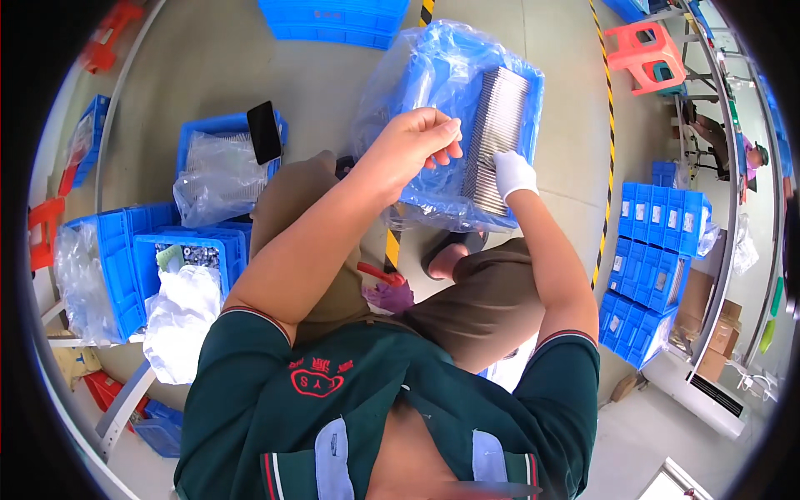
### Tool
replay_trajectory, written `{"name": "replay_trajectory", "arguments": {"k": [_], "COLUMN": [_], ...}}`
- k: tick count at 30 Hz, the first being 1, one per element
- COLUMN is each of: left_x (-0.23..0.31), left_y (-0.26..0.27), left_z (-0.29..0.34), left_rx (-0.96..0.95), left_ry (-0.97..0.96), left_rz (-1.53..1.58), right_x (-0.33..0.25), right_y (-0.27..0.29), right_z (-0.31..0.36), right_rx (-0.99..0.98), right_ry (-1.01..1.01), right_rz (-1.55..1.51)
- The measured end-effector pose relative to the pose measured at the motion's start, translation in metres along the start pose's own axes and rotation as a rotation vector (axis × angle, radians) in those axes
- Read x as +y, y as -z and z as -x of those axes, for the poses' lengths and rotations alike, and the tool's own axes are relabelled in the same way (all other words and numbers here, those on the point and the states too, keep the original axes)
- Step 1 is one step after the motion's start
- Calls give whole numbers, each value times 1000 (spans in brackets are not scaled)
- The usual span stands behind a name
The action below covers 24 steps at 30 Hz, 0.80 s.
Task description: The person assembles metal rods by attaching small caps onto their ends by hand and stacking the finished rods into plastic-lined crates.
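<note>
Head view, looking down past a dark green polo shirt (375, 400) and brown shorts (492, 300): the bare left hand (417, 142) pinches the clear plastic liner bag (392, 75), fingers closed on its film. Just right of that grip, the white-gloved right hand (512, 173) rests fingertips on a row of thin metal plates (496, 125) packed upright in the blue plastic crate (442, 167); whether it grips one I cannot tell. The row looks nearly full. Beyond, left, a black phone (265, 132) lies on another blue bin (225, 133).

a single head-worn fisheye view looks steeply down from close above onto the person's chest, lap and floor.
</note>
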<state>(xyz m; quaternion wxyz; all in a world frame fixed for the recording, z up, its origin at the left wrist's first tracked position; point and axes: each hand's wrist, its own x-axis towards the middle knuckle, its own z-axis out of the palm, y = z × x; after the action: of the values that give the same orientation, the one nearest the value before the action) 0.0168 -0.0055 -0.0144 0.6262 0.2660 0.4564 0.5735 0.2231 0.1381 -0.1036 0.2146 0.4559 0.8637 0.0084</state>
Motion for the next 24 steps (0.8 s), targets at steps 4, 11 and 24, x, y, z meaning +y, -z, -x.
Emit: {"name": "replay_trajectory", "arguments": {"k": [4, 11, 24], "left_x": [0, -1, 1], "left_y": [1, 0, 2], "left_z": [1, 0, 1], "left_rx": [5, 4, 3], "left_ry": [-13, -10, -20], "left_rz": [12, 16, 10], "right_x": [-1, 5, 9], "right_y": [-3, -3, -8], "right_z": [1, -8, -16], "right_rx": [55, 112, 130], "right_ry": [19, 63, 53], "right_rz": [51, 94, 102]}}
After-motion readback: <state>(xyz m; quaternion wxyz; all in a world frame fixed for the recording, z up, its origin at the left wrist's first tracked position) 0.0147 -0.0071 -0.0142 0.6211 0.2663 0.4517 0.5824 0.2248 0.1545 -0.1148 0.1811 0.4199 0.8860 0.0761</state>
